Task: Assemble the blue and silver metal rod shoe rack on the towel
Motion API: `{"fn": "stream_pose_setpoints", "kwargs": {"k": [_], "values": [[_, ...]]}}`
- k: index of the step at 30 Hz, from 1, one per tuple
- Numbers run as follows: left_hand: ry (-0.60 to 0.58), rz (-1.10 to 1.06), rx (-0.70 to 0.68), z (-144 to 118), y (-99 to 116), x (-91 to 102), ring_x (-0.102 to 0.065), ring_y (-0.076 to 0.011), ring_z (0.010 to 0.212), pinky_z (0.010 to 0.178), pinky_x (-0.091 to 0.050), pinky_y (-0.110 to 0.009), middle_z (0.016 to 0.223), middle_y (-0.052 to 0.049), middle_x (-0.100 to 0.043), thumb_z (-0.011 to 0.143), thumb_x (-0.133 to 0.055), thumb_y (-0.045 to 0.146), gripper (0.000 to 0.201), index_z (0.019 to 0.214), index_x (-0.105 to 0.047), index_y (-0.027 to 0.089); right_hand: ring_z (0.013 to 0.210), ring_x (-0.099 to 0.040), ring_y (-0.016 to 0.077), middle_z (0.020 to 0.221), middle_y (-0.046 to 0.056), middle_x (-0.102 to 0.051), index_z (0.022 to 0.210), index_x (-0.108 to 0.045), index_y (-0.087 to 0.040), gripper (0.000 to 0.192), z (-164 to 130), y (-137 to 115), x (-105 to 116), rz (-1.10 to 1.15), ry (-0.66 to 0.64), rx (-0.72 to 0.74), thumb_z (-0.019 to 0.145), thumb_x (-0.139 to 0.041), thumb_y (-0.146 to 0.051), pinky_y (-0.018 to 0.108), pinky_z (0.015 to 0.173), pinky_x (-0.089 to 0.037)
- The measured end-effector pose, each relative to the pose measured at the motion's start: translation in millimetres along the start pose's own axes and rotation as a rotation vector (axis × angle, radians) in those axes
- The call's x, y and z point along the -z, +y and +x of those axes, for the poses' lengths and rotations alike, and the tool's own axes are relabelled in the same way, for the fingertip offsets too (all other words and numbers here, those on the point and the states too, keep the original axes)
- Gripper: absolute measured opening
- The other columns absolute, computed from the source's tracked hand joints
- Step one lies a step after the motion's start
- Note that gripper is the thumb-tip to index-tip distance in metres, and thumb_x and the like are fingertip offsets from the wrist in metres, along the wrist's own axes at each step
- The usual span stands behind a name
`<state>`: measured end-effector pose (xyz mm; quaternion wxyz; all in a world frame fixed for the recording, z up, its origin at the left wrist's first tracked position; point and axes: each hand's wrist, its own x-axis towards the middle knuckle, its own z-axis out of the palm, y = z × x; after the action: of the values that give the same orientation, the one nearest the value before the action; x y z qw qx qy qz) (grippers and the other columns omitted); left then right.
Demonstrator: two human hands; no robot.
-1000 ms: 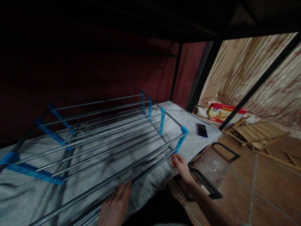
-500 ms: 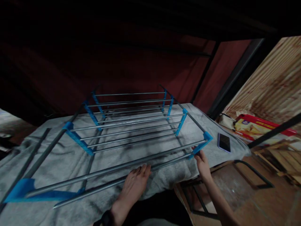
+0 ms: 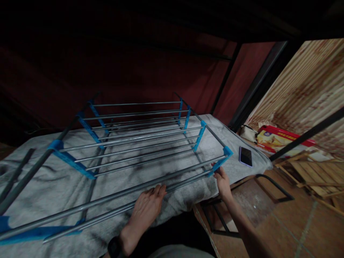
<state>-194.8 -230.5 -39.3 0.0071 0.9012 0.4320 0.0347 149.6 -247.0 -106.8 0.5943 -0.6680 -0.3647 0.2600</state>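
A rack of grey metal tubes and blue plastic brackets lies across a grey blanket. My left hand (image 3: pixel 151 203), palm down, is wrapped over the lower front metal tube (image 3: pixel 107 213). The left end of this tube is bare and overlaps the front left blue bracket (image 3: pixel 40 233); I cannot tell whether it touches. At the other end, my right hand (image 3: pixel 222 180) pinches the lower part of the front right blue bracket (image 3: pixel 220 162), where the same tube meets it. The right thumb and some fingertips are partly hidden behind the bracket. The upper front tube (image 3: pixel 115 194) runs between both brackets.
The grey blanket (image 3: pixel 185 200) covers the surface under the rack. A phone (image 3: pixel 245 156) lies on it at the right. Beyond are a red and yellow box (image 3: pixel 279 138), wooden slats (image 3: pixel 317 175) and a dark metal-framed seat (image 3: pixel 258 200). A loose dark tube (image 3: pixel 17 172) rests at the left.
The view has turned slightly to the right, so the rack, phone and hands sit further left in the picture. Both hands keep their places on the tube and bracket.
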Motion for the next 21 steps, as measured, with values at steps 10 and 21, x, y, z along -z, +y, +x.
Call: {"fn": "stream_pose_setpoints", "kwargs": {"k": [10,21], "values": [[0.089,-0.074,0.052,-8.0,17.6,9.8,-0.063,-0.0197,0.092,0.076,-0.047,-0.031,0.105,-0.007,-0.065,0.095,-0.047,0.017,0.023,0.115,-0.057,0.019,0.126,-0.048,0.0347,0.140,0.016,-0.050,0.138,-0.047,-0.018,0.073,-46.5,-28.6,-13.2,-0.159,0.268,0.071,0.073,-0.061,-0.047,0.049,0.104,-0.040],[0.269,-0.002,0.045,-3.8,27.6,-37.7,-0.059,-0.0215,0.102,0.088,-0.047,-0.034,0.103,-0.010,-0.067,0.093,-0.047,0.013,0.021,0.109,-0.061,0.013,0.125,-0.052,0.0221,0.135,0.007,-0.055,0.131,-0.055,-0.026,0.040,-120.1,-130.1,-135.8,-0.403,-0.936,0.675,0.095,-0.035,-0.027,0.042,0.108,-0.042]]}}
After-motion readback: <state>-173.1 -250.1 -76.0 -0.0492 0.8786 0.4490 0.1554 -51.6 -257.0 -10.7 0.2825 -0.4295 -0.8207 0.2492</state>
